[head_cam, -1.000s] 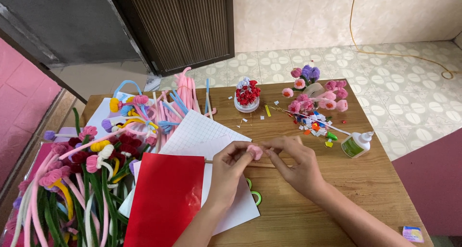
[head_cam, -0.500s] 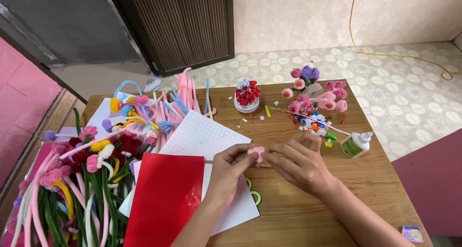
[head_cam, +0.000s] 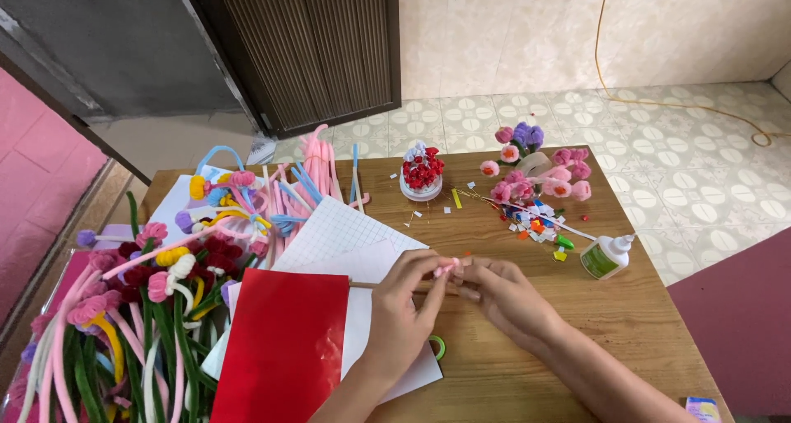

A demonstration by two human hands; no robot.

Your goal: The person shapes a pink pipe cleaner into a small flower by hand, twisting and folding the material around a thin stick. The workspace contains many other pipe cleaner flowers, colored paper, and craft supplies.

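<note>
Head view: we hold a small pink pipe-cleaner piece (head_cam: 446,266) over the wooden table (head_cam: 511,373), both hands pinched on it.

Our left hand (head_cam: 401,308) also grips a thin stick (head_cam: 371,285); our right hand (head_cam: 507,295) nips the pink tip. Risk, in our judgement: the piece slips off the stick, or an elbow nudges the glue bottle (head_cam: 607,256) near the right edge. Open room lies just in front of the hands.

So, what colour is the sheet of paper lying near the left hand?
Red; the sheet of paper is glossy, seen clearly in the head view beside the left hand.
</note>
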